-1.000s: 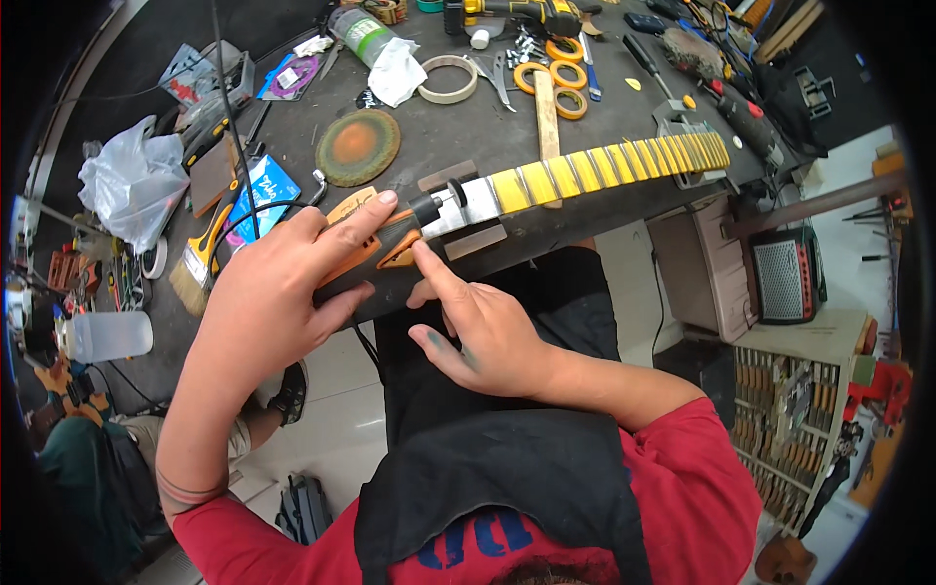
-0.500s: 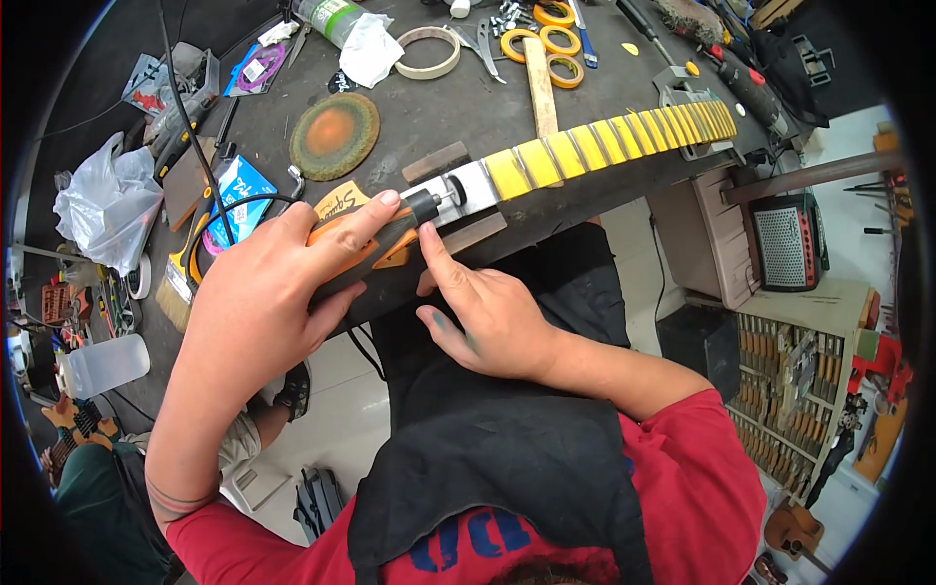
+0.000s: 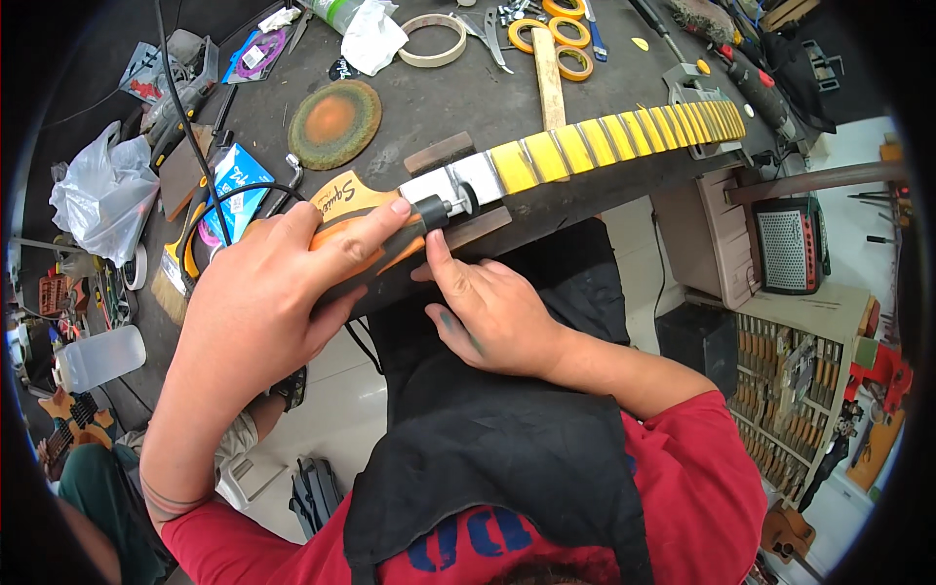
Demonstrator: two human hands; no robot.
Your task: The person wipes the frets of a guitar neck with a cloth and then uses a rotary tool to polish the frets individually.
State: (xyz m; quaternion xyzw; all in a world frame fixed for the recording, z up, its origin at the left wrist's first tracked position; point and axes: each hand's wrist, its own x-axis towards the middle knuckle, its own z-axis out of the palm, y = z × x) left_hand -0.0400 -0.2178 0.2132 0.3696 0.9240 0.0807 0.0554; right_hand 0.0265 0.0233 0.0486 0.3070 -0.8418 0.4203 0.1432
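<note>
One rotary tool (image 3: 430,212) is being gripped by the left fingers (image 3: 366,234), wrapped around its orange-and-black body, while its nose is apparently being steadied by the outstretched index of the right fingers (image 3: 447,263), whose thumb is being held apart with nothing grasped. A small dark disc (image 3: 470,199) is being positioned just right of both sets of fingertips, over the pale section (image 3: 429,183) of a guitar neck (image 3: 614,139); whether contact is being made cannot be told. Banded with yellow tape (image 3: 561,156), the neck is being supported over the counter (image 3: 429,102), stretching rightward from the fingers.

Risk is being posed by that closeness: through a tilt or jerk of the tool, the neck could be gouged, the tape torn or the right index nicked. A snag could be caused by the black cable (image 3: 255,185) being looped just left of the left fingers.

Farther left of the fingers, a white plastic bag (image 3: 102,195) and a translucent tub (image 3: 102,358) are being seen, contents indistinct. Well to the fingers' right, wooden-handled tools (image 3: 751,343) are being stored in a pale rack (image 3: 814,310).
</note>
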